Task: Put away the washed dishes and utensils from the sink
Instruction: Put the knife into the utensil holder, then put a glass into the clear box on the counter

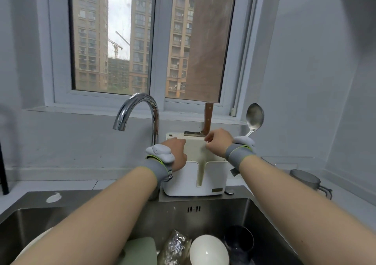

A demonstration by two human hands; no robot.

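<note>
A cream cutting board (195,147) stands upright in a white holder (215,179) behind the sink. My left hand (177,152) grips the board's left edge. My right hand (218,142), fingers curled, holds its upper right part. Behind the board a cleaver with a wooden handle (208,120) stands blade down. A metal spoon (254,117) sticks up bowl-first behind my right wrist. In the steel sink (203,209) lie a white bowl (208,250), a pale green dish (140,250), a dark cup (239,242), a clear crinkled item (175,244) and a white plate (30,248), partly hidden by my arms.
The chrome faucet (142,106) arches just left of the holder, close to my left wrist. A metal mug (305,180) sits on the counter at the right. The window sill (122,110) runs behind, and a grey wall closes the right side.
</note>
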